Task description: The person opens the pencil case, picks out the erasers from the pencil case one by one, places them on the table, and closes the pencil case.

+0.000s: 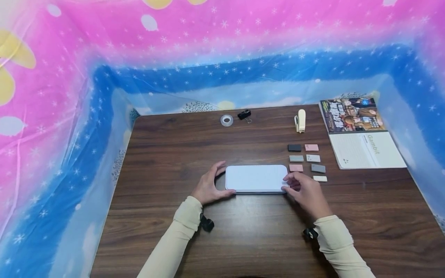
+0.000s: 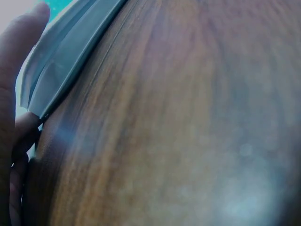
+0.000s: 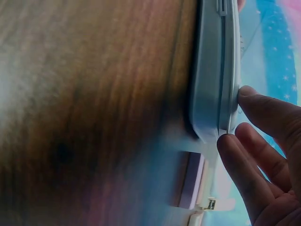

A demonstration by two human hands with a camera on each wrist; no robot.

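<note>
A flat white case [image 1: 256, 178] with rounded corners lies shut on the brown wooden table [image 1: 243, 231], in the middle. My left hand [image 1: 221, 180] grips its left end, forefinger on the far edge and thumb on the near edge. My right hand [image 1: 287, 184] holds the right end with its fingertips. The left wrist view shows the case's edge [image 2: 61, 56] against my fingers [image 2: 19, 42]. In the right wrist view my fingertips [image 3: 263, 113] touch the seam of the case [image 3: 211, 70], with a pink block [image 3: 190, 181] just beyond.
Several small pink, grey, dark and white blocks [image 1: 306, 160] lie right of the case. At the far edge are a tape roll [image 1: 226, 120], a black binder clip [image 1: 244, 114] and a cream stapler [image 1: 300, 120]. A booklet [image 1: 358, 133] lies far right. Pink-and-blue sheeting [image 1: 104, 77] walls the table.
</note>
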